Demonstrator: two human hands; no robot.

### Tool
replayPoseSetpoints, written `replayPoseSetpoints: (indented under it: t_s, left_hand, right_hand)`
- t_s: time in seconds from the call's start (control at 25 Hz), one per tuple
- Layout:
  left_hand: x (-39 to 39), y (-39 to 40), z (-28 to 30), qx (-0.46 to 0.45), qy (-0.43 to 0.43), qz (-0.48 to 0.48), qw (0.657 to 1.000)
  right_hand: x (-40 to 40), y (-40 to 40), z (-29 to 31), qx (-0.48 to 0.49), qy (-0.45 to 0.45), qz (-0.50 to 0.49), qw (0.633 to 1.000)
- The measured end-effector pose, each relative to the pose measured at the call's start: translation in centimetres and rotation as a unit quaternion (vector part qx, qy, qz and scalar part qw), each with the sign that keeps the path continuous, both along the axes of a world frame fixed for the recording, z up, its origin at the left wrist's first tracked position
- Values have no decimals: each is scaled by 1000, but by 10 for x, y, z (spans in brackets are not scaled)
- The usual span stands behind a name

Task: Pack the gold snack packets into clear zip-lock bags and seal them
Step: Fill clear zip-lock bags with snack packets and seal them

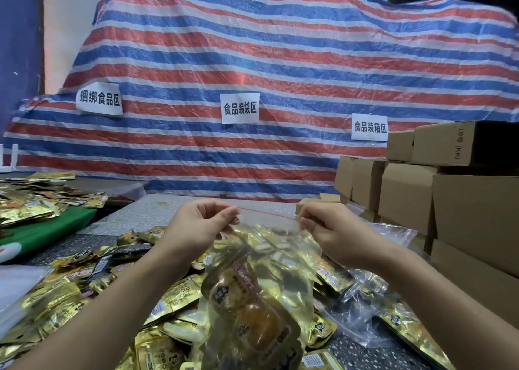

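Both hands raised w/ forearms angling inward: left hand (206, 223) and right hand (323, 229) are pinching the bag (252, 285) by its red zip corners, fingers clamped, bag hanging packet-filled above the gold packets (174, 299) heaped on desk (157, 209).

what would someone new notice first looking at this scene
Probably the huge red, white and blue striped tarp filling the background, with three white paper signs taped across it. Next, in the centre foreground, the left hand and right hand pinch the red-lined top of a clear zip-lock bag full of gold snack packets, above a loose heap of gold packets.
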State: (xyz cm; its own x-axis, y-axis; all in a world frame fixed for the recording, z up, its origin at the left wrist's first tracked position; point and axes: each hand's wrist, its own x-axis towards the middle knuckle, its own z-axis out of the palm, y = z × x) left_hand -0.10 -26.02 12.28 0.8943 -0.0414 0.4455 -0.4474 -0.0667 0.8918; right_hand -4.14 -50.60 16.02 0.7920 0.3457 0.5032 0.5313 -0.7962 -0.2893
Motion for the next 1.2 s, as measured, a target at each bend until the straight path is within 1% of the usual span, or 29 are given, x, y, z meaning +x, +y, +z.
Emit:
replayPoseSetpoints:
  t_s: [0.12, 0.24, 0.32, 0.4, 0.52, 0.64, 0.76, 0.88, 1.04, 1.2]
  left_hand:
    - [-1, -5, 7, -20, -33, 23, 999]
    - [-3, -13, 18, -34, -74, 52, 995]
    - [-5, -19, 25, -34, -92, 60, 993]
    - [-8, -23, 29, -31, -99, 61, 993]
    - [-10, -25, 29, -26, -94, 68, 993]
    - [-13, -29, 29, -26, -91, 71, 993]
    - [-15, -34, 29, -1, -109, 75, 991]
    - [-17, -39, 29, 25, -132, 73, 988]
    - [-20, -41, 28, 29, -143, 66, 987]
    - [-22, -40, 27, 29, -146, 67, 987]
  right_hand:
    - [-2, -3, 8, 6, -28, -4, 1000]
    - [-1, -5, 13, 55, -48, -3, 997]
    - [-1, -8, 12, 85, -43, -2, 995]
    - [-1, -10, 8, 92, -21, 6, 995]
    - [-1, -11, 5, 84, -15, 3, 996]
    - [0, -7, 5, 50, -15, -7, 999]
    - [-2, 2, 10, 25, -24, -1, 999]
    - [-1, 19, 23, 24, -46, 13, 999]
    - [1, 38, 35, 23, -57, 17, 998]
    - [1, 40, 34, 10, -37, 0, 999]
